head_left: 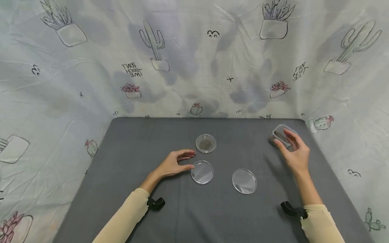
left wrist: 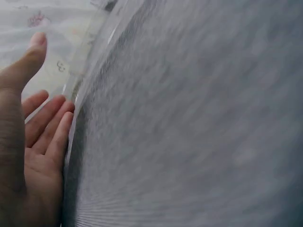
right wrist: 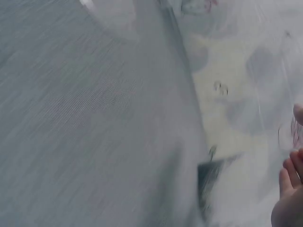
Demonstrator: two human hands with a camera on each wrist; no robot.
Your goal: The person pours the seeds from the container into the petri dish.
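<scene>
My left hand (head_left: pixel 192 160) rests on the grey table (head_left: pixel 127 155) with its fingers loosely spread, its thumb tip at the rim of a clear empty petri dish (head_left: pixel 202 172). In the left wrist view the hand (left wrist: pixel 40 127) shows straight fingers against blurred cloth. Behind it stands a small dish of dark seeds (head_left: pixel 205 143). A second clear dish (head_left: pixel 244 181) lies to the right. My right hand (head_left: pixel 284 138) grips a tilted clear plastic container (head_left: pixel 278 132) with dark contents near the far right corner. The right wrist view is blurred and shows only fingertips (right wrist: pixel 288 187).
A cactus-print sheet (head_left: pixel 194 67) walls in the table at the back and on both sides. Black wrist mounts (head_left: pixel 156 203) sit on both cream sleeves. Bare grey cloth stretches across the front of the table.
</scene>
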